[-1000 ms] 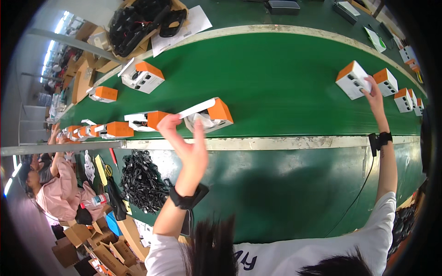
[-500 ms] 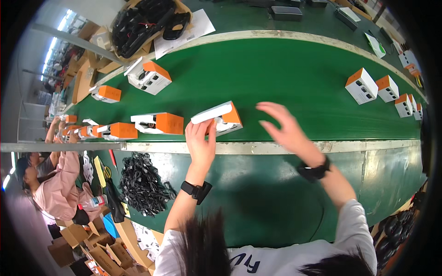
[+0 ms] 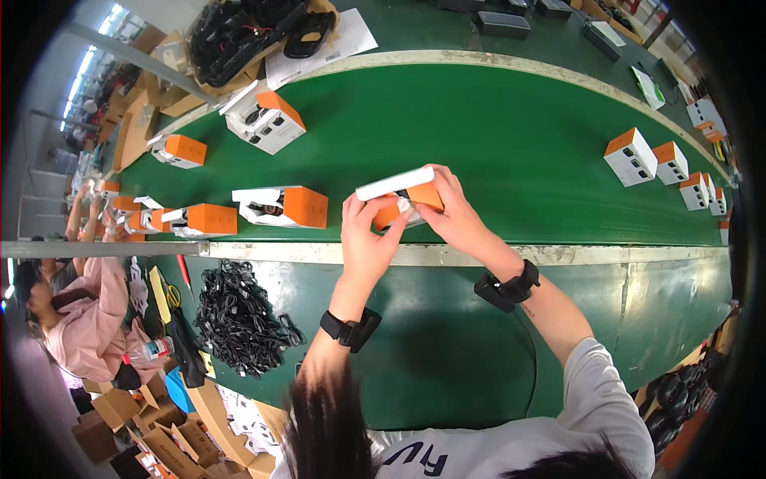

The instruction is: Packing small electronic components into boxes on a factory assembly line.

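We apparently steady the box: right hand gripping at four o'clock, left hand half-curled at seven, hold unclear.

Dark letters cross your white shirt; a brown carton at lower left carries a printed word; print on the right-hand boxes is too small to read.

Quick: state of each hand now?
Left hand: fingers at the orange-and-white box; whether gripping cannot be told.
Right hand: closed on the box's orange end.
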Motion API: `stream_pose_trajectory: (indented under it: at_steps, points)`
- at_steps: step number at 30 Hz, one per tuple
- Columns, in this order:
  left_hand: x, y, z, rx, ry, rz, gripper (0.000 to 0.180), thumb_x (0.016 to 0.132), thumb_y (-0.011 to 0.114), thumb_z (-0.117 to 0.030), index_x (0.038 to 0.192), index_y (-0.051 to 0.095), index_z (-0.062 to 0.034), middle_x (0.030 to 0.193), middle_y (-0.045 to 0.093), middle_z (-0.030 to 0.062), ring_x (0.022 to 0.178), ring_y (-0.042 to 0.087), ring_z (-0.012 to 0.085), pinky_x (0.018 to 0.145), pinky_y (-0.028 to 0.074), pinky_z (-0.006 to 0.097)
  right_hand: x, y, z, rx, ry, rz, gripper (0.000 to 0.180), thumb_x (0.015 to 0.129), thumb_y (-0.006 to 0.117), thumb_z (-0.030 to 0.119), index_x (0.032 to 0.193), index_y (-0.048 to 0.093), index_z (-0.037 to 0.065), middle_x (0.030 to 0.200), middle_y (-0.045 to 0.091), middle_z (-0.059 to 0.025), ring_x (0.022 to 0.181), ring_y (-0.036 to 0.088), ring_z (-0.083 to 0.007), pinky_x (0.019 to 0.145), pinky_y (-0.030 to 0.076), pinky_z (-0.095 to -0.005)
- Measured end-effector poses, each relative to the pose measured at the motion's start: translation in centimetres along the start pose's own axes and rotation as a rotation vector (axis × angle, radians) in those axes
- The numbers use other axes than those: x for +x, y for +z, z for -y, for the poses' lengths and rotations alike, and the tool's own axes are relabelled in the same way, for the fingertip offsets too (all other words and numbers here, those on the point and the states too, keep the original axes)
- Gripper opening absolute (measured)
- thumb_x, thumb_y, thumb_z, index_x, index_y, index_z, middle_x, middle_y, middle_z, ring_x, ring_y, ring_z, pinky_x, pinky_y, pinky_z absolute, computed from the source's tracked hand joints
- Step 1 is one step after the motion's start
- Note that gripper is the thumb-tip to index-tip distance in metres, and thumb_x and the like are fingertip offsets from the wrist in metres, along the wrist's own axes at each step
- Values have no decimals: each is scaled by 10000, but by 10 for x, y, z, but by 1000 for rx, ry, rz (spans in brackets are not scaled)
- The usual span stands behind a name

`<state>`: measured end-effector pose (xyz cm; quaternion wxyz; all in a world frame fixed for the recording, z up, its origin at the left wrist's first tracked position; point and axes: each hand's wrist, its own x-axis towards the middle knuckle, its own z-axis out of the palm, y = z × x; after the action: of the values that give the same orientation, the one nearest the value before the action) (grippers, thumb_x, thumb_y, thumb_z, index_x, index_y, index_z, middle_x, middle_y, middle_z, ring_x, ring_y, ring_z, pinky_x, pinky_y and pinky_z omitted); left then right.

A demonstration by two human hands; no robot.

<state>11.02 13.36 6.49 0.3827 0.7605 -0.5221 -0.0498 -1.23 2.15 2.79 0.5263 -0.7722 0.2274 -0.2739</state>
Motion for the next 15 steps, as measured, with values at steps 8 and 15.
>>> stream_pose_trajectory:
  at_steps: [8, 15]
  points:
    - [-9, 15, 7, 19, -99, -186, 380, 695, 765, -51, 1040, 610, -16, 990, 627, 112, 953, 592, 270, 854, 469, 344, 5, -17, 15, 149, 4, 60, 465, 791, 613, -46, 1221, 515, 98, 1236, 474, -70, 1108, 511, -216, 891, 451, -340]
    - [-48, 13, 24, -500, -28, -331, 733, 688, 790, -69, 1288, 369, -64, 1292, 457, 167, 1219, 453, 389, 987, 394, 466, 2, -22, -1, 35, 1, 123, 389, 782, 598, -39, 1148, 580, 90, 1328, 465, -97, 1136, 529, -235, 907, 444, -343]
